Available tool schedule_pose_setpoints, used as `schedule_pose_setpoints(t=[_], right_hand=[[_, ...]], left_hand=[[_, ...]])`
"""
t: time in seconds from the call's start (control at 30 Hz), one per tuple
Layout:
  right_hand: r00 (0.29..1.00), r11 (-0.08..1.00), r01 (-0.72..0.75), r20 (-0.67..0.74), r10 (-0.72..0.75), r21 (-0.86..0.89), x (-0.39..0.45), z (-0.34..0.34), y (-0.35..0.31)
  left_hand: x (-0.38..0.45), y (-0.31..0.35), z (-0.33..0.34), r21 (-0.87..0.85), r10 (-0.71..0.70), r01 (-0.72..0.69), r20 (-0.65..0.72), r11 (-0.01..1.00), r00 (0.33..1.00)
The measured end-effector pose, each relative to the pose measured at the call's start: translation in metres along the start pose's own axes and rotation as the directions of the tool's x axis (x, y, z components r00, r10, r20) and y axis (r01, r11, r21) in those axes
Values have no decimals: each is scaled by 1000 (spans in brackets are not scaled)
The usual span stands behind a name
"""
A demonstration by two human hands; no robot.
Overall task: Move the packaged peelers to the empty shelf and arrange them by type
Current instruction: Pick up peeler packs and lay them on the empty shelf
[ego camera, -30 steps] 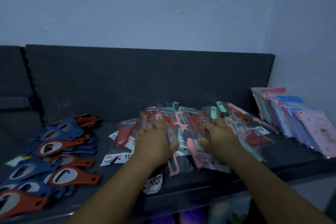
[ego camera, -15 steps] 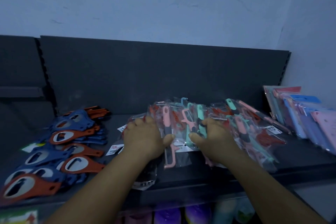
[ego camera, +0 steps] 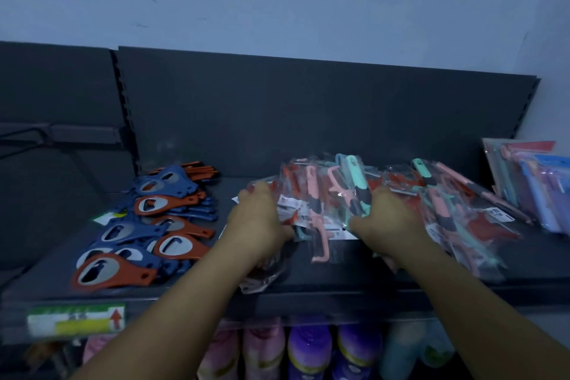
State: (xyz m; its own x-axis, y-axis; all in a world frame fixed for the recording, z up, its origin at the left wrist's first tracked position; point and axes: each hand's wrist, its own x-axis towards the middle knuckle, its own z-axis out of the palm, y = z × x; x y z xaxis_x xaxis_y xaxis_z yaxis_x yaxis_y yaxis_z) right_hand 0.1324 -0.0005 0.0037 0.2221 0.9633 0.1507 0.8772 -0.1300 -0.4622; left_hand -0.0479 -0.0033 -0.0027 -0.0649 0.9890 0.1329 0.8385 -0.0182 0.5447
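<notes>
A loose heap of packaged peelers (ego camera: 339,194) in clear bags, with pink, teal and red handles, lies on the dark shelf (ego camera: 339,278). My left hand (ego camera: 259,225) grips the left end of the heap, fingers curled over the bags and thumb under them. My right hand (ego camera: 385,219) grips the middle of the heap the same way. More bagged peelers (ego camera: 462,219) spread to the right of my right hand. One bag (ego camera: 262,278) hangs partly under my left wrist near the shelf's front edge.
Blue and orange bottle openers (ego camera: 148,225) cover the shelf's left part. Flat packets in pink and blue (ego camera: 536,182) lean at the far right. A green and yellow price label (ego camera: 77,319) sits on the front rail. Bottles (ego camera: 308,352) stand on the shelf below.
Both hands have shifted left along the shelf with the heap of bagged peelers, drawing closer to the bottle openers. The view has also swung left and down.
</notes>
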Motion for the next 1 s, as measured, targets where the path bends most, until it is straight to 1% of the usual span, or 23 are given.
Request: schedule_pose_setpoints(t=[0.1,0.13,0.17,0.2,0.27,0.33,0.37,0.43,0.57,0.7,0.83,1.0], right_hand=[[998,998,59,-7,-59,30,-5,-1,-16],[997,996,75,-6,-75,45,-5,2,-22],[997,995,83,-1,-83,60,-5,5,-29],[996,994,85,2,-85,74,-4,10,-35],[996,993,80,25,-82,88,-1,20,-44],[996,995,69,56,-73,67,2,30,-49],[996,997,65,57,-67,49,4,33,-51],[997,998,61,50,-62,18,6,35,-54],[996,997,56,76,-52,-45,7,36,-57],[996,997,40,82,-35,-62,6,34,-56],[998,1000,4,57,-5,14,3,29,-54],[999,993,-22,41,17,115,-4,21,-55]], left_hand=[[12,-1,-3,-96,-34,20,-146,995,989],[18,-1,-2,-93,-38,21,-177,995,983],[24,-1,-1,-55,-30,20,-189,998,981],[29,-3,1,11,-25,27,-173,1000,985],[39,-9,8,127,-54,65,-86,990,995],[42,-16,14,160,-125,119,28,980,992],[43,-18,16,161,-137,127,56,979,989],[41,-16,16,161,-149,138,55,977,987],[42,-10,19,54,-181,180,12,982,983],[41,-14,18,-28,-159,158,-34,987,987],[39,-14,5,-102,-113,101,-115,990,987],[36,-11,-4,-177,-65,43,-122,983,990]])
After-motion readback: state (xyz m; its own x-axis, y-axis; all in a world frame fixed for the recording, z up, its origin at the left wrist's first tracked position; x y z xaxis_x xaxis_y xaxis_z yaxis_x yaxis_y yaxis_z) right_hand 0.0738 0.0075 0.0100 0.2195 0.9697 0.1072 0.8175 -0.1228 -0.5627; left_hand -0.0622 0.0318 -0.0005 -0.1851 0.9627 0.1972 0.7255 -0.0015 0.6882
